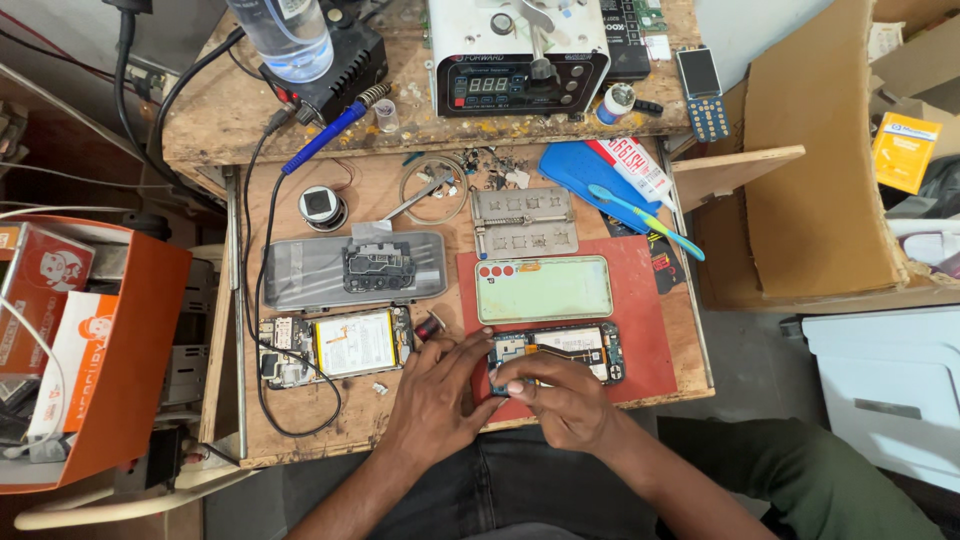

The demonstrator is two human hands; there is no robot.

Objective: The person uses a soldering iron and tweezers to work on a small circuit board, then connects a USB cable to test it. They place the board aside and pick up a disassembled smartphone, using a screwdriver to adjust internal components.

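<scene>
**Both hands on an opened phone at the red mat's near edge**

Landmark: the red mat (640, 350). An opened phone (560, 352), internals exposed, lies on the mat's near half. The left hand (432, 400) sits just off the mat's left edge, fingers reaching onto the phone's left end. The right hand (560, 398) covers the phone's near left corner, fingertips pinched closed on it. A pale green back cover (543, 288) lies on the mat just beyond the phone. Left of the mat: a second opened phone (335, 345) and a grey tray (300, 270). A toothbrush (645, 220) crosses the mat's far right corner.
</scene>
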